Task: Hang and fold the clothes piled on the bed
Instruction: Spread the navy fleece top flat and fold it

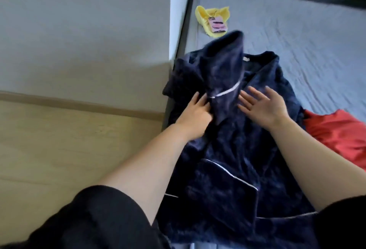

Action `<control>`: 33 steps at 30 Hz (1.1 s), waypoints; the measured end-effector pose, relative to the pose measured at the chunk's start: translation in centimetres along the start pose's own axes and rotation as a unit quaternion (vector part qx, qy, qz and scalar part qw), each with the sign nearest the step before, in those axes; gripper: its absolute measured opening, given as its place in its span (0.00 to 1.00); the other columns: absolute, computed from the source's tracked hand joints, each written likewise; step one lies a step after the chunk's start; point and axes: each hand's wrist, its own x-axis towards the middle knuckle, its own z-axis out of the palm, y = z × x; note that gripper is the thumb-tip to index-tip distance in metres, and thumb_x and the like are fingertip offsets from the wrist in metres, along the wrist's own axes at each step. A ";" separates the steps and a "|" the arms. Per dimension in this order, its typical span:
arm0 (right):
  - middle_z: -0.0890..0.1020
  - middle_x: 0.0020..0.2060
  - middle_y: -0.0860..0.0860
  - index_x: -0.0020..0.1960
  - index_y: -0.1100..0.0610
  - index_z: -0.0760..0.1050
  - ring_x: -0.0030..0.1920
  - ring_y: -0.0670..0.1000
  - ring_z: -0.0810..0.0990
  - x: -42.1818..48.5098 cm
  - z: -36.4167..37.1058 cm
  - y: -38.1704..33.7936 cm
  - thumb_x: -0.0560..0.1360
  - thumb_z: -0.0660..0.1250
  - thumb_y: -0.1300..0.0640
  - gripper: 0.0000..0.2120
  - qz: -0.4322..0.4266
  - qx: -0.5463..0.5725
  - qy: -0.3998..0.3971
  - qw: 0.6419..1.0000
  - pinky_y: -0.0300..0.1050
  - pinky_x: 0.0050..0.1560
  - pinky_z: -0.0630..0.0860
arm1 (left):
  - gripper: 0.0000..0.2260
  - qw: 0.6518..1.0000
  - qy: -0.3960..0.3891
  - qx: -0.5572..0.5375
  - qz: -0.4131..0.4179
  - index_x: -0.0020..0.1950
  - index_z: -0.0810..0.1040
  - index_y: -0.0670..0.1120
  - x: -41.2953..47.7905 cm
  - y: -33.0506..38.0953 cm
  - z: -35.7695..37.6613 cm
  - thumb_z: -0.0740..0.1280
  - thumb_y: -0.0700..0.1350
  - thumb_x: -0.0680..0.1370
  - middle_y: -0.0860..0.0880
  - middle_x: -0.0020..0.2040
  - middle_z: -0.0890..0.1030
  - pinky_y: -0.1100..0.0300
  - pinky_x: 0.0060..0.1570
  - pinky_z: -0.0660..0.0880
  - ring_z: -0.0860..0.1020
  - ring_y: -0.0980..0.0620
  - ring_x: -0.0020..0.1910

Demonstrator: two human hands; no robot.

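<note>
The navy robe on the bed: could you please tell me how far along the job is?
Nothing looks finished yet. In hand: the navy robe lies spread on the bed; the left hand grips its sleeve, the right hand rests flat on it. Left: the red garment and yellow garment, both crumpled.

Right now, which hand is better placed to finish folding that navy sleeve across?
Probably the left hand: it grips the sleeve at its white-trimmed cuff. The right hand lies open over the navy garment.
</note>
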 end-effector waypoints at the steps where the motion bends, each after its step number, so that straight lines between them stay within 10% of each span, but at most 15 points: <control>1: 0.82 0.42 0.55 0.50 0.56 0.73 0.45 0.55 0.79 -1.3 -1.2 -0.8 0.79 0.54 0.48 0.14 -0.022 0.012 0.013 1.000 0.48 0.49 0.73 | 0.27 0.998 -0.026 0.012 0.055 0.72 0.69 0.49 -0.7 1.7 0.6 0.63 0.38 0.73 0.41 0.77 0.55 0.41 0.72 0.46 0.49 0.39 0.76; 3: 0.83 0.34 0.50 0.53 0.55 0.74 0.40 0.52 0.81 -3.7 -3.9 -1.8 0.79 0.55 0.50 0.12 -0.059 -0.001 0.044 0.997 0.42 0.43 0.78 | 0.32 0.993 -0.083 -0.007 0.089 0.76 0.60 0.56 -1.9 4.4 1.3 0.60 0.35 0.74 0.47 0.79 0.43 0.43 0.73 0.43 0.40 0.44 0.77; 6: 0.85 0.40 0.53 0.51 0.57 0.79 0.40 0.52 0.85 -5.9 -7.7 -1.6 0.73 0.61 0.41 0.21 -0.033 0.025 0.058 0.997 0.46 0.38 0.82 | 0.30 0.991 -0.074 -0.104 0.032 0.73 0.67 0.54 -2.5 6.6 0.5 0.60 0.33 0.73 0.47 0.79 0.50 0.48 0.74 0.46 0.46 0.48 0.77; 9: 0.85 0.44 0.55 0.50 0.56 0.83 0.43 0.54 0.84 -7.2 -9.3 -0.7 0.73 0.56 0.32 0.30 0.037 -0.044 0.079 0.995 0.47 0.45 0.81 | 0.22 0.953 -0.008 -0.268 -0.142 0.61 0.79 0.48 -3.0 7.6 -0.1 0.59 0.31 0.73 0.47 0.70 0.66 0.55 0.67 0.62 0.63 0.46 0.69; 12: 0.85 0.34 0.55 0.42 0.58 0.83 0.34 0.53 0.84 -7.7 -8.3 0.5 0.75 0.67 0.48 0.14 0.088 -0.164 0.097 0.978 0.47 0.35 0.82 | 0.12 0.879 0.058 -0.339 -0.331 0.47 0.78 0.47 -2.8 8.5 -0.3 0.59 0.34 0.74 0.48 0.56 0.70 0.56 0.49 0.70 0.72 0.47 0.53; 14: 0.82 0.27 0.56 0.43 0.62 0.77 0.26 0.54 0.81 -7.9 -7.5 0.7 0.74 0.65 0.64 0.04 0.079 -0.245 0.145 0.955 0.47 0.28 0.80 | 0.08 0.791 0.062 -0.410 -0.450 0.47 0.75 0.46 -2.6 8.6 -0.3 0.58 0.38 0.76 0.47 0.56 0.69 0.56 0.44 0.68 0.72 0.47 0.45; 17: 0.80 0.26 0.57 0.35 0.64 0.77 0.26 0.56 0.81 -9.0 -8.3 -0.3 0.73 0.57 0.65 0.13 0.085 -0.184 0.152 0.967 0.50 0.25 0.79 | 0.11 0.640 0.049 -0.542 -0.541 0.57 0.72 0.43 -2.7 8.1 0.0 0.58 0.38 0.77 0.44 0.57 0.73 0.55 0.46 0.73 0.76 0.46 0.47; 21: 0.79 0.26 0.53 0.42 0.61 0.75 0.25 0.52 0.79 -10.9 -11.8 1.9 0.75 0.60 0.63 0.06 0.072 -0.172 0.224 0.957 0.39 0.23 0.76 | 0.10 0.381 0.039 -0.774 -0.505 0.61 0.70 0.40 -2.6 7.6 -0.8 0.57 0.39 0.81 0.41 0.57 0.76 0.54 0.44 0.74 0.77 0.45 0.50; 24: 0.80 0.38 0.58 0.54 0.62 0.76 0.35 0.56 0.79 -11.9 -13.3 5.2 0.73 0.67 0.64 0.10 0.067 -0.149 0.258 0.952 0.49 0.36 0.80 | 0.16 0.276 0.046 -0.848 -0.450 0.67 0.68 0.40 -3.1 7.5 -0.6 0.59 0.43 0.81 0.39 0.57 0.77 0.53 0.44 0.75 0.78 0.43 0.51; 29: 0.84 0.37 0.57 0.48 0.61 0.78 0.36 0.55 0.83 -13.0 -12.5 5.9 0.76 0.63 0.63 0.06 0.085 -0.083 0.169 0.978 0.48 0.35 0.80 | 0.15 0.275 0.042 -0.867 -0.413 0.65 0.73 0.44 -2.7 7.6 -0.6 0.65 0.47 0.79 0.41 0.56 0.79 0.56 0.43 0.77 0.79 0.45 0.52; 33: 0.82 0.35 0.57 0.43 0.62 0.78 0.34 0.56 0.82 -14.2 -12.5 5.3 0.74 0.61 0.63 0.07 0.052 -0.054 0.157 0.985 0.48 0.37 0.80 | 0.07 0.338 0.054 -0.826 -0.447 0.51 0.77 0.45 -1.6 7.3 -1.3 0.69 0.46 0.76 0.45 0.44 0.77 0.64 0.25 0.71 0.75 0.53 0.31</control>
